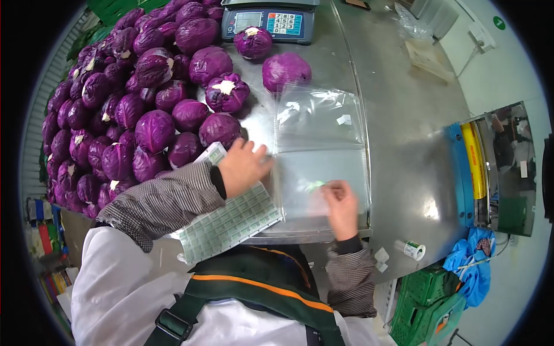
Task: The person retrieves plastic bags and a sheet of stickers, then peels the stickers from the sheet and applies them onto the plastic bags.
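Observation:
My left hand (pixel 245 166) is over the upper end of a sheet of small printed labels (pixel 231 222), with its fingers spread beside the left edge of the clear plastic bags (pixel 323 167). The bags lie flat on the metal table. Over their lower part, my right hand (pixel 341 207) pinches a small greenish label (pixel 315 185), which is blurred. The label sheet hangs over the table's front edge. Beyond the bags sits a loose purple cabbage (pixel 286 71).
A large pile of purple cabbages (pixel 154 131) fills the left side. A scale (pixel 268 23) stands at the back. To the right are a blue and yellow machine (pixel 466 173), a label roll (pixel 414 250) and green crates (pixel 418 294) below.

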`<act>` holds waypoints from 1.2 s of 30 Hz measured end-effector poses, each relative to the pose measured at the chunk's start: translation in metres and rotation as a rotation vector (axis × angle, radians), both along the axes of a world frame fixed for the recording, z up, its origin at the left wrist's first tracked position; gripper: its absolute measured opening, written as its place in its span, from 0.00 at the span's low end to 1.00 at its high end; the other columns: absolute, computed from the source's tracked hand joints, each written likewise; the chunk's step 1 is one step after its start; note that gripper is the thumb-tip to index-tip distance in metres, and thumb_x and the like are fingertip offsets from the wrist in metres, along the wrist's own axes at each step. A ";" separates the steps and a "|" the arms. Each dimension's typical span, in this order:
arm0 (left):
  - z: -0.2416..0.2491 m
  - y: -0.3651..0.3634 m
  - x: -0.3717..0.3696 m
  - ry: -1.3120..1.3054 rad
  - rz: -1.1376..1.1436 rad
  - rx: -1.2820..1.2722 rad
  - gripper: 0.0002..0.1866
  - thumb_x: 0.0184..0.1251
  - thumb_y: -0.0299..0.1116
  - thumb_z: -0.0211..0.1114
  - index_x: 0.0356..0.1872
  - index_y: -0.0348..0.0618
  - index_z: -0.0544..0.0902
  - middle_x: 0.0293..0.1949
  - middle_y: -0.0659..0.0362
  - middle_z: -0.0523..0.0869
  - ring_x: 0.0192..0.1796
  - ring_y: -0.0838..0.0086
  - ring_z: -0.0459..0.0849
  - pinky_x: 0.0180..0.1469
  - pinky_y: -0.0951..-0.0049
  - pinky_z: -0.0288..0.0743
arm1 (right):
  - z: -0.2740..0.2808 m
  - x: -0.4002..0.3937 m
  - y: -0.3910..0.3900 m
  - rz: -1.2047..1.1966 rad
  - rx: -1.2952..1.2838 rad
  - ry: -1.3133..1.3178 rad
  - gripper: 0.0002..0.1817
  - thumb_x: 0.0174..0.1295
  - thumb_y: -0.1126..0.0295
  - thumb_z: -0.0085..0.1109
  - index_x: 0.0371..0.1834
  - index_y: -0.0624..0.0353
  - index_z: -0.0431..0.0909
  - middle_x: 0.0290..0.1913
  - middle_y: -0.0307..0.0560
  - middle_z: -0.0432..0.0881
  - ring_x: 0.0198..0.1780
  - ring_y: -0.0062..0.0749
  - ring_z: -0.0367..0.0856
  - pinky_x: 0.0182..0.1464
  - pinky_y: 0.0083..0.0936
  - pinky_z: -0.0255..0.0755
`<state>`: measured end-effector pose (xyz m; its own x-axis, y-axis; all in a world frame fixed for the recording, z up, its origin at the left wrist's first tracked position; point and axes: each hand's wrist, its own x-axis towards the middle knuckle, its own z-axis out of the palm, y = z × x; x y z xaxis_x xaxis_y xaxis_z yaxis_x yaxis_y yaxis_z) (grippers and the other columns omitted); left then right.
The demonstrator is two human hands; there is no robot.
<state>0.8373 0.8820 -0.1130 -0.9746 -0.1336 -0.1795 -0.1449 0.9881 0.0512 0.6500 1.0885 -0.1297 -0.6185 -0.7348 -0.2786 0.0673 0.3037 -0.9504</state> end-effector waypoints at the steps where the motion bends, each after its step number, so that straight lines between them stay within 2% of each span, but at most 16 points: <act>1: -0.002 0.012 -0.011 0.110 -0.046 0.112 0.16 0.54 0.33 0.67 0.47 0.47 0.82 0.43 0.54 0.79 0.48 0.57 0.80 0.48 0.60 0.78 | -0.015 -0.022 0.006 -0.059 0.018 0.047 0.07 0.64 0.72 0.63 0.39 0.64 0.78 0.31 0.41 0.82 0.31 0.21 0.79 0.35 0.24 0.73; 4: -0.016 0.052 -0.042 0.170 -0.052 0.539 0.20 0.54 0.31 0.68 0.49 0.43 0.77 0.45 0.51 0.75 0.48 0.56 0.79 0.50 0.59 0.77 | -0.039 -0.064 0.008 -0.059 0.225 0.284 0.09 0.62 0.70 0.65 0.39 0.64 0.78 0.27 0.44 0.82 0.28 0.27 0.79 0.35 0.27 0.75; 9: -0.083 0.068 -0.063 0.243 0.067 0.581 0.15 0.58 0.33 0.68 0.45 0.42 0.77 0.43 0.53 0.74 0.48 0.56 0.79 0.50 0.59 0.77 | -0.058 -0.084 0.002 0.106 0.660 1.023 0.19 0.58 0.61 0.70 0.45 0.63 0.76 0.24 0.49 0.80 0.26 0.43 0.78 0.36 0.35 0.74; 12: -0.086 0.064 -0.069 0.233 0.141 0.733 0.10 0.61 0.33 0.68 0.40 0.42 0.80 0.40 0.53 0.77 0.44 0.57 0.81 0.48 0.61 0.77 | -0.013 -0.086 0.008 -0.064 0.455 0.592 0.18 0.61 0.67 0.67 0.48 0.65 0.74 0.24 0.45 0.79 0.26 0.34 0.78 0.34 0.28 0.73; 14: -0.082 0.049 -0.076 0.231 0.165 0.887 0.08 0.61 0.34 0.69 0.37 0.41 0.82 0.37 0.53 0.79 0.41 0.58 0.82 0.47 0.62 0.77 | 0.012 -0.084 0.020 -0.177 0.125 0.295 0.16 0.63 0.72 0.65 0.49 0.66 0.73 0.26 0.40 0.78 0.28 0.25 0.76 0.34 0.22 0.71; 15: -0.079 0.034 -0.085 0.219 0.223 0.977 0.08 0.63 0.34 0.69 0.34 0.40 0.84 0.32 0.56 0.82 0.37 0.66 0.84 0.43 0.65 0.78 | 0.023 -0.082 0.027 -0.232 -0.038 0.143 0.15 0.64 0.74 0.64 0.50 0.66 0.73 0.27 0.38 0.77 0.29 0.21 0.76 0.34 0.19 0.70; 17: -0.048 -0.008 -0.107 0.236 0.552 1.087 0.09 0.66 0.36 0.68 0.38 0.41 0.85 0.31 0.61 0.85 0.35 0.80 0.82 0.38 0.74 0.76 | 0.042 -0.066 0.026 -0.249 -0.150 0.101 0.13 0.65 0.77 0.62 0.51 0.66 0.72 0.29 0.35 0.76 0.32 0.16 0.73 0.35 0.14 0.67; 18: -0.049 -0.037 -0.114 0.384 0.781 1.225 0.09 0.67 0.37 0.68 0.39 0.42 0.85 0.31 0.63 0.85 0.34 0.82 0.81 0.36 0.78 0.75 | 0.045 -0.057 0.026 -0.254 -0.202 0.074 0.13 0.65 0.79 0.61 0.51 0.65 0.72 0.31 0.33 0.75 0.33 0.13 0.72 0.36 0.12 0.66; 19: -0.029 -0.058 -0.112 0.606 0.722 1.255 0.09 0.68 0.37 0.67 0.40 0.42 0.85 0.31 0.65 0.85 0.34 0.84 0.81 0.36 0.80 0.75 | 0.037 -0.054 0.026 -0.145 -0.238 0.034 0.12 0.65 0.79 0.61 0.50 0.66 0.73 0.33 0.35 0.76 0.34 0.14 0.72 0.37 0.14 0.67; 20: -0.013 -0.068 -0.108 0.585 0.755 1.167 0.08 0.70 0.35 0.65 0.40 0.41 0.84 0.29 0.67 0.84 0.33 0.83 0.80 0.36 0.80 0.75 | 0.026 -0.050 0.025 -0.125 -0.207 0.011 0.11 0.66 0.79 0.60 0.50 0.66 0.73 0.34 0.35 0.76 0.34 0.14 0.72 0.38 0.14 0.68; 22: -0.018 -0.066 -0.099 0.428 0.718 1.182 0.06 0.69 0.33 0.65 0.38 0.41 0.83 0.34 0.65 0.83 0.37 0.81 0.80 0.39 0.78 0.75 | 0.005 -0.044 0.019 -0.089 -0.149 -0.032 0.09 0.66 0.80 0.59 0.48 0.66 0.73 0.35 0.36 0.77 0.35 0.15 0.72 0.39 0.14 0.68; 24: -0.045 -0.047 -0.093 0.519 0.305 1.139 0.06 0.67 0.32 0.66 0.38 0.41 0.81 0.41 0.61 0.82 0.43 0.77 0.80 0.43 0.75 0.76 | 0.003 -0.046 0.015 -0.277 -0.251 0.052 0.05 0.68 0.78 0.57 0.45 0.67 0.75 0.36 0.36 0.77 0.36 0.15 0.72 0.39 0.14 0.67; 25: -0.033 -0.026 -0.089 0.521 0.097 0.900 0.07 0.65 0.31 0.67 0.40 0.41 0.80 0.46 0.57 0.81 0.49 0.70 0.80 0.50 0.71 0.76 | 0.012 -0.052 0.015 -0.355 -0.289 0.116 0.05 0.69 0.78 0.56 0.44 0.67 0.75 0.36 0.36 0.77 0.36 0.15 0.72 0.38 0.14 0.67; 27: -0.040 0.011 -0.080 0.454 -0.097 0.743 0.09 0.62 0.30 0.67 0.41 0.41 0.80 0.46 0.54 0.80 0.49 0.58 0.79 0.53 0.61 0.75 | 0.017 -0.067 0.014 -0.452 -0.347 0.322 0.04 0.70 0.75 0.56 0.41 0.66 0.75 0.35 0.36 0.77 0.34 0.14 0.71 0.36 0.14 0.67; 31: -0.050 0.049 -0.068 0.199 -0.266 0.609 0.12 0.59 0.37 0.68 0.41 0.45 0.82 0.47 0.58 0.79 0.50 0.60 0.78 0.51 0.61 0.76 | 0.016 -0.077 0.022 -0.258 0.009 0.294 0.04 0.70 0.75 0.56 0.42 0.64 0.76 0.31 0.32 0.76 0.31 0.12 0.71 0.35 0.13 0.67; 36: -0.045 0.059 -0.074 0.195 -0.505 0.228 0.11 0.62 0.42 0.66 0.39 0.48 0.82 0.47 0.62 0.78 0.53 0.67 0.77 0.51 0.59 0.75 | 0.001 -0.080 0.029 -0.433 -0.138 0.332 0.05 0.71 0.74 0.55 0.44 0.64 0.75 0.33 0.34 0.76 0.32 0.12 0.70 0.36 0.13 0.66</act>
